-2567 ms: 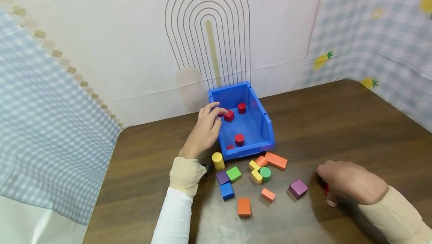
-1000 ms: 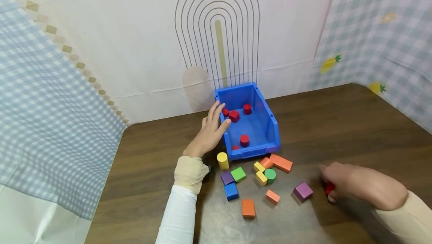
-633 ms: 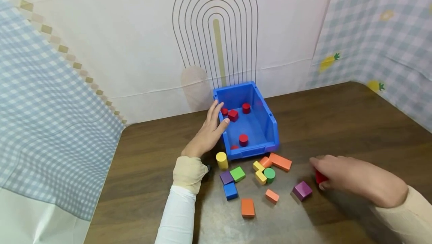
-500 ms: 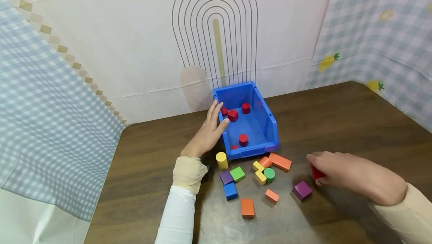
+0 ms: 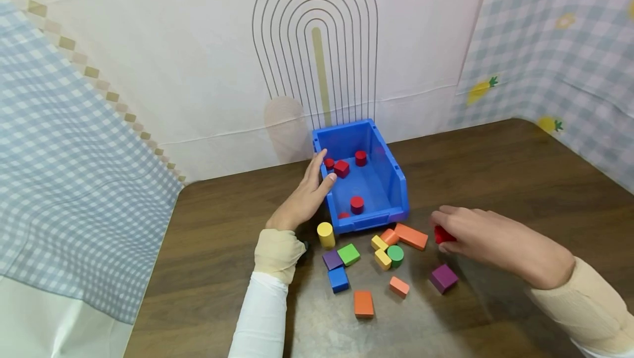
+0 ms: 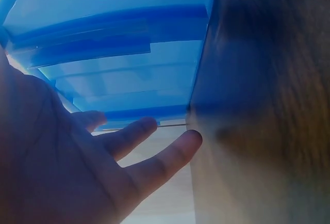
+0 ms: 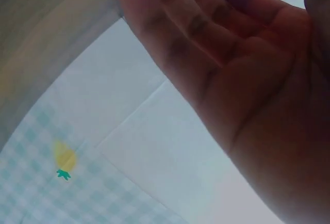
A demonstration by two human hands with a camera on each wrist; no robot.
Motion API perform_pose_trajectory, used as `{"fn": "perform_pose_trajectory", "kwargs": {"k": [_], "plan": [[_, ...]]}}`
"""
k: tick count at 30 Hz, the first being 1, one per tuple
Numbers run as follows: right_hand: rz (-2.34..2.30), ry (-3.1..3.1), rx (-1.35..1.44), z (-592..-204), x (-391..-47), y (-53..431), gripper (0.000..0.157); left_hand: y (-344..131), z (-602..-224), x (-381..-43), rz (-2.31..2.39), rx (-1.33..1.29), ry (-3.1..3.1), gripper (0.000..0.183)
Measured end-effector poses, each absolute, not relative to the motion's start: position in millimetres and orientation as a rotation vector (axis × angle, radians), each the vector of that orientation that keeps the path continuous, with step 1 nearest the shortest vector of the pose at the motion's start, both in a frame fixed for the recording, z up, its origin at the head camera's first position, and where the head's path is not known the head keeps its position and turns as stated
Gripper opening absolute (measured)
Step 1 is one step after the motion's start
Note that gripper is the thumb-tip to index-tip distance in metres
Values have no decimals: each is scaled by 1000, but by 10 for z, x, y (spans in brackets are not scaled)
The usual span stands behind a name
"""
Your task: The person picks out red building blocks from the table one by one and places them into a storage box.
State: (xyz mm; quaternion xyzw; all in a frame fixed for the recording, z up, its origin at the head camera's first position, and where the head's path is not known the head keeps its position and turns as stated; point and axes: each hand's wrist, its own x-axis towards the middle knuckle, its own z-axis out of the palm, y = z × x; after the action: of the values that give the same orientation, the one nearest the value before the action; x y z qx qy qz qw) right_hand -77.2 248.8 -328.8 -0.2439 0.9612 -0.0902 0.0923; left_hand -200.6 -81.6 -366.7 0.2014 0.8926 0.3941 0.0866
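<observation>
In the head view my right hand [image 5: 495, 237] pinches a red block [image 5: 443, 235] between thumb and fingers, above the table right of the coloured blocks. The hand covers part of the block, so its full shape is hidden. My left hand [image 5: 303, 196] lies against the left wall of a blue bin [image 5: 400, 182], its thumb and fingertips at the rim. The left wrist view shows its fingers [image 6: 165, 162] loosely extended beside the bin's outer side. Inside the bin are several red blocks, among them a cube [image 5: 342, 169] and a cylinder [image 5: 356, 205].
Before the bin on the brown table [image 5: 233, 281] lie several blocks: a yellow cylinder [image 5: 325, 236], a green block [image 5: 349, 254], a blue block [image 5: 338, 280], an orange block [image 5: 364, 304], a purple block [image 5: 443, 279]. A cloth-covered wall [image 5: 208, 72] stands behind the bin.
My right hand has lifted the red block from the table's right side and carried it left, towards the bin. My left hand's fingers moved from over the bin to its left rim.
</observation>
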Motion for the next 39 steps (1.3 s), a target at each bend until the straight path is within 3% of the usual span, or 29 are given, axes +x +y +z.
{"fn": "perform_pose_trajectory", "kwargs": {"k": [14, 23, 39], "plan": [[-339, 2994, -895, -3215, -846, 2308, 24, -833, -3717, -2014, 1233, 554, 2605, 73], [-393, 3104, -947, -3207, -926, 2189, 44, -797, -3723, -2028, 1213, 560, 2628, 71], [-270, 3192, -1032, -3197, -1109, 2048, 53, -779, -3751, -2048, 1199, 541, 2651, 78]]}}
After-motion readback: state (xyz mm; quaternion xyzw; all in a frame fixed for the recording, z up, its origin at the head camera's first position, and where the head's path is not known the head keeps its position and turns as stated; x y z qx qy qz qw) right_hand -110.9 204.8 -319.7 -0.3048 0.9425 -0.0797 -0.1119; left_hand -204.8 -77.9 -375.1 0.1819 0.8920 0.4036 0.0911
